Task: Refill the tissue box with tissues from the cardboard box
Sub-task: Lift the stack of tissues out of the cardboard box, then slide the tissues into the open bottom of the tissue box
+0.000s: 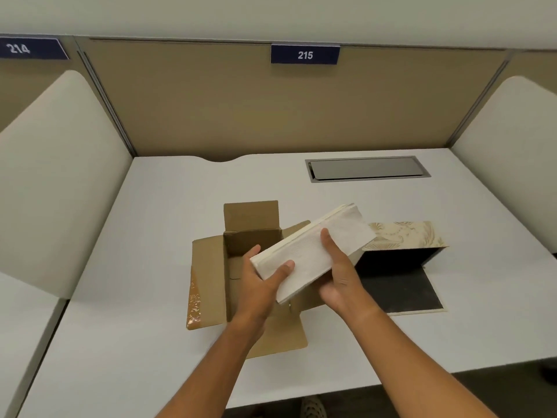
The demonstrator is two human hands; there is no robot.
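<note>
A white stack of tissues point(313, 245) is held tilted above the desk, its far end raised toward the right. My left hand point(262, 279) grips its near left end, thumb on top. My right hand point(337, 273) holds its right side, fingers on top. Under them the brown cardboard box point(241, 245) stands with its flaps spread wide; its inside looks bare where visible. To the right lies the tissue box point(404, 236), cream with a gold pattern, tipped on its side with its dark inside facing me and a dark flap point(401, 291) flat on the desk.
The white desk point(150, 236) has tan partition walls behind and padded side dividers. A grey metal cable hatch point(364, 168) is set in the desk at the back right. A label reading 215 point(305, 54) hangs on the partition.
</note>
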